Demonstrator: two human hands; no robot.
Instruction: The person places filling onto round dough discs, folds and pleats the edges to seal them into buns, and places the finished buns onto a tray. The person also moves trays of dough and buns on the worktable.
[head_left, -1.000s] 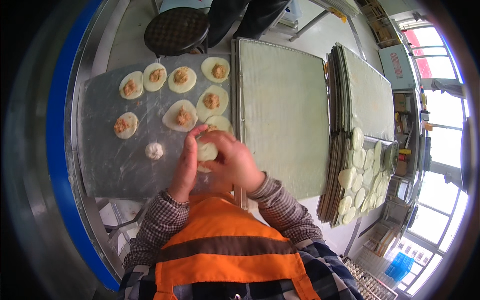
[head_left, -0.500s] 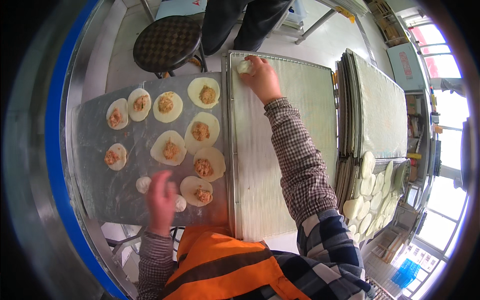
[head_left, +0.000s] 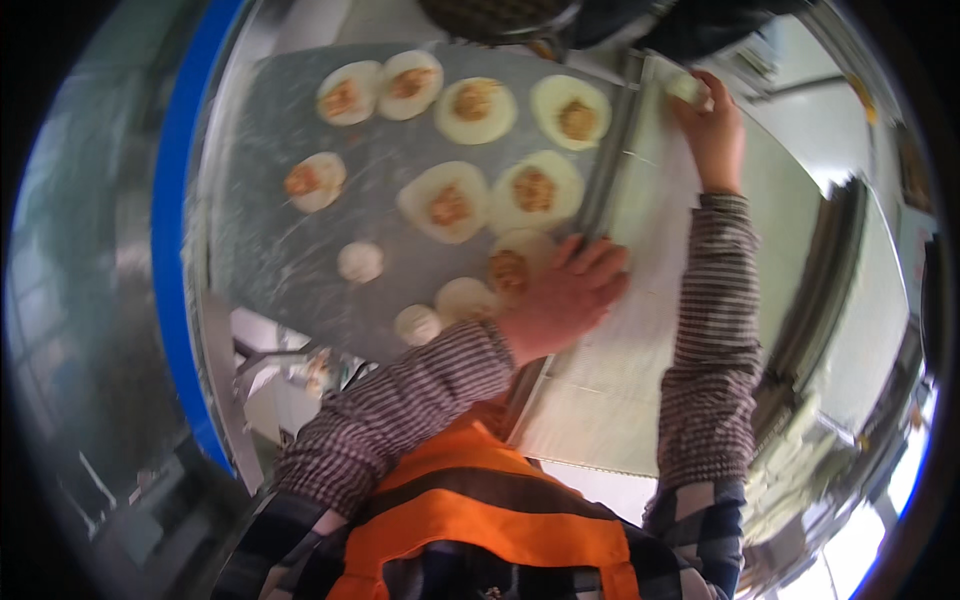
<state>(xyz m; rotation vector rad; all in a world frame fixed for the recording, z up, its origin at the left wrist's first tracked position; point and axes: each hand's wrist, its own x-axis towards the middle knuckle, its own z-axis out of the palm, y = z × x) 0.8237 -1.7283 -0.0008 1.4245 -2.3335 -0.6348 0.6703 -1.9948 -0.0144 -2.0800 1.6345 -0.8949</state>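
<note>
The right hand point(head_left: 715, 125) is between 1 and 2 o'clock of the view, and its fingers are grasping a white dough bun point(head_left: 686, 88) at the far end of the pale tray point(head_left: 630, 400); whether the bun rests there, I cannot tell. The left hand point(head_left: 565, 300), near the centre toward 3 o'clock, has its fingers stretched and loosely apart, with nothing seen in them. The bun should be light, soft and rather delicate, so a gentle hold around its sides seems best; a hard pinch could dent it. 2 other buns point(head_left: 360, 262) lie on the grey tabletop point(head_left: 260, 250), between 8 and 10 o'clock. The flat dough discs point(head_left: 475, 110), 8 with filling visible, spread from 10 to 2 o'clock; they are probably floppy, and better taken by the rim.
</note>
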